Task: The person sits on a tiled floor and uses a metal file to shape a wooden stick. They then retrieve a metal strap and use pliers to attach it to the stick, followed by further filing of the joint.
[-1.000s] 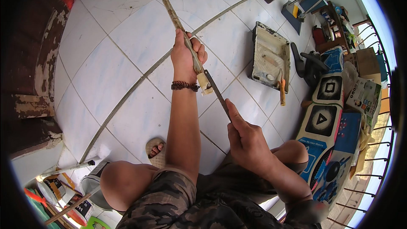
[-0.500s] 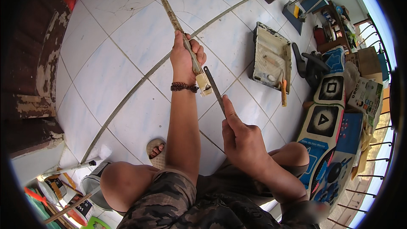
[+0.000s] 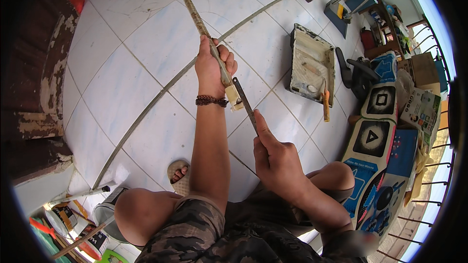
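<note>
My left hand [image 3: 210, 74] is wrapped round a long, thin, stained pole [image 3: 189, 7] that runs away from me toward the far side. At the pole's near end, just below that fist, sits a cream-coloured end piece [image 3: 231, 93] with a notched, broken-looking edge. My right hand [image 3: 279, 163] grips a dark, narrow hacksaw blade [image 3: 245, 101], the index finger stretched along it. The blade's holed tip points away from me and lies along the right side of the end piece. The blade's lower end is hidden in my palm.
A paint tray [image 3: 312, 65] stands on the tiled floor to the right, with an orange-handled tool [image 3: 326, 104] on its rim. Printed boxes [image 3: 373, 139] line the right side. Paint cans [image 3: 100, 216] crowd the lower left, and a peeling brown door [image 3: 41, 83] is at the left.
My right hand and the hacksaw blade have shifted slightly left, closer against the end piece. My left hand keeps its hold on the pole, almost still.
</note>
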`<state>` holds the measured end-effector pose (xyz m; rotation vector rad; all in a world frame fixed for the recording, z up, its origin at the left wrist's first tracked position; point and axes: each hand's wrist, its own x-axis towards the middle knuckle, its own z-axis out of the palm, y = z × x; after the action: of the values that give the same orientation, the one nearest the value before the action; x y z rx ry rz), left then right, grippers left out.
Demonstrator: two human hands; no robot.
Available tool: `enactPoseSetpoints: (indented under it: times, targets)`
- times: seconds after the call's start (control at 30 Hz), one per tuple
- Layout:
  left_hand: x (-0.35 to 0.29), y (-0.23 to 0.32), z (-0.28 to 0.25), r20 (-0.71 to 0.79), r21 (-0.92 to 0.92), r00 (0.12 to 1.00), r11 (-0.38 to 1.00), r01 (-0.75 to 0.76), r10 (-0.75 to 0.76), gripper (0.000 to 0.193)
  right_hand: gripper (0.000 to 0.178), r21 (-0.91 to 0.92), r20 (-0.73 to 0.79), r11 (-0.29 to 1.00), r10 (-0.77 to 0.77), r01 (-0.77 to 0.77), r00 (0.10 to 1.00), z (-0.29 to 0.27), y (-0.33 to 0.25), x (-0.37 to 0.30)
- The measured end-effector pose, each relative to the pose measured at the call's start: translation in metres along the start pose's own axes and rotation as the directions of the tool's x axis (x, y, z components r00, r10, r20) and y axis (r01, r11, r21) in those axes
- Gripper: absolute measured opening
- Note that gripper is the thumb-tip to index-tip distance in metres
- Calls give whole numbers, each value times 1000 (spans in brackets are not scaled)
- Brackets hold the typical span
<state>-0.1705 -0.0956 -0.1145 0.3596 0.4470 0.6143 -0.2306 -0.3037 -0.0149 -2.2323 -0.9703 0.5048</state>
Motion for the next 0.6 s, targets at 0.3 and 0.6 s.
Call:
enactPoseSetpoints:
  times: [0.3, 0.6]
  targets:
    - [1, -1, 0, 4, -25, 1000, 1000, 11, -11, 35, 62, -49, 21, 998, -25, 26, 999, -1, 2, 0]
    - [6, -2, -8, 25, -43, 1000, 999, 20, -19, 36, 63, -117, 25, 991, -67, 69, 997, 0, 4, -3]
